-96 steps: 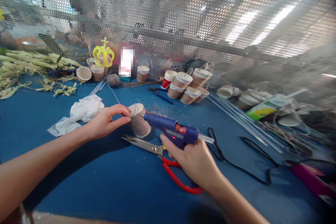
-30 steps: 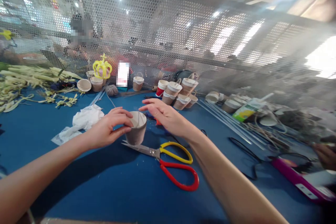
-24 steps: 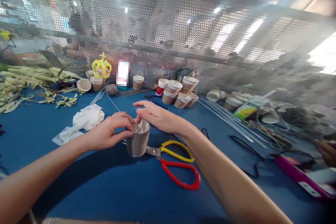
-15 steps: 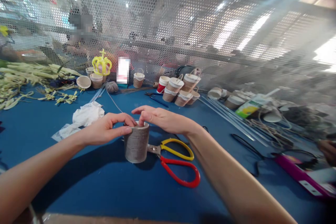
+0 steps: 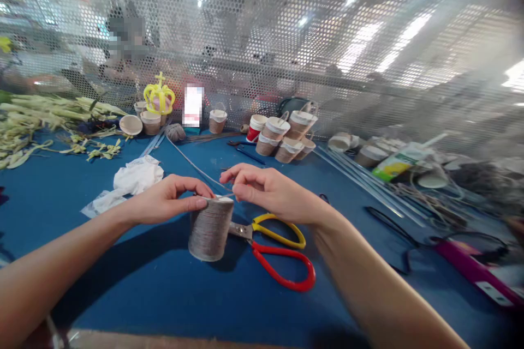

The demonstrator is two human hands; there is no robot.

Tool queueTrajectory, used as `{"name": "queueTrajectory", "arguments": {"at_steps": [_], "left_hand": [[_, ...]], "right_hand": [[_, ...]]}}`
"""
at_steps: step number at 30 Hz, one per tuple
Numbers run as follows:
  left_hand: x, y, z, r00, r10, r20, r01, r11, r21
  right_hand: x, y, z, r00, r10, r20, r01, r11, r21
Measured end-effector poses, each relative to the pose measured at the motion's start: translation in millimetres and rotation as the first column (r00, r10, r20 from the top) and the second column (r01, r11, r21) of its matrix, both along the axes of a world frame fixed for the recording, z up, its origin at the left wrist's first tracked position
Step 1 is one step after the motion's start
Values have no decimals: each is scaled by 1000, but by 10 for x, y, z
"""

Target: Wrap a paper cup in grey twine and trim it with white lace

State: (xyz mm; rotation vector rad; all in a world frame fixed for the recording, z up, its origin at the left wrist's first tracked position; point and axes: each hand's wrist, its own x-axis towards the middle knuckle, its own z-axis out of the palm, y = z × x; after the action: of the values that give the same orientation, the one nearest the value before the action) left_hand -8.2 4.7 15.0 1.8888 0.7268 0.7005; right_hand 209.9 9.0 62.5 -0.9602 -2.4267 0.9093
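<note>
A paper cup wrapped in grey-brown twine [image 5: 209, 227] is held slightly tilted just above the blue table [image 5: 172, 294]. My left hand [image 5: 166, 199] pinches the cup's rim from the left. My right hand [image 5: 268, 192] is closed in a pinch on a thin twine strand [image 5: 192, 163] at the rim's right side; the strand runs back to a small twine ball [image 5: 176, 131]. Scissors with a yellow and a red handle [image 5: 278, 253] lie on the table right behind and to the right of the cup.
White crumpled plastic [image 5: 131, 180] lies at the left. Several finished wrapped cups [image 5: 284, 133] stand at the back by a perforated metal screen [image 5: 286, 43]. Pale green leaves [image 5: 45, 114], a yellow crown ornament [image 5: 159, 97], glue sticks [image 5: 360, 174], black cables [image 5: 393, 229] and a purple tool [image 5: 475, 275] surround them.
My right hand put down the blue glue gun, came to the cup's rim and now pinches the twine strand. The cup went from lying on its side to held upright.
</note>
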Motion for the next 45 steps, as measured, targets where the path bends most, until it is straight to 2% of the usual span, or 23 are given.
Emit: {"name": "queueTrajectory", "arguments": {"at_steps": [11,23,29,32,37,41,45], "left_hand": [[14,19,-42,998,14,61,-8,995,-99],[32,14,-45,984,3,176,34,978,-208],[28,13,-73,965,-44,259,114,959,-261],[35,3,-92,937,-76,342,183,939,-293],[80,-9,-95,871,-123,475,306,893,-330],[118,1,-109,833,-148,534,352,885,-304],[136,11,-134,819,-154,552,362,886,-290]], "right_hand": [[132,-148,-205,994,-105,-24,107,981,164],[167,-172,-301,986,-147,-83,158,978,137],[176,-177,-319,977,-158,-145,163,986,28],[173,-184,-333,961,-157,-228,129,983,-134],[168,-207,-352,880,-162,-446,-19,927,-374],[169,-212,-370,829,-200,-523,-69,890,-451],[174,-212,-377,806,-211,-553,-96,876,-473]]}}
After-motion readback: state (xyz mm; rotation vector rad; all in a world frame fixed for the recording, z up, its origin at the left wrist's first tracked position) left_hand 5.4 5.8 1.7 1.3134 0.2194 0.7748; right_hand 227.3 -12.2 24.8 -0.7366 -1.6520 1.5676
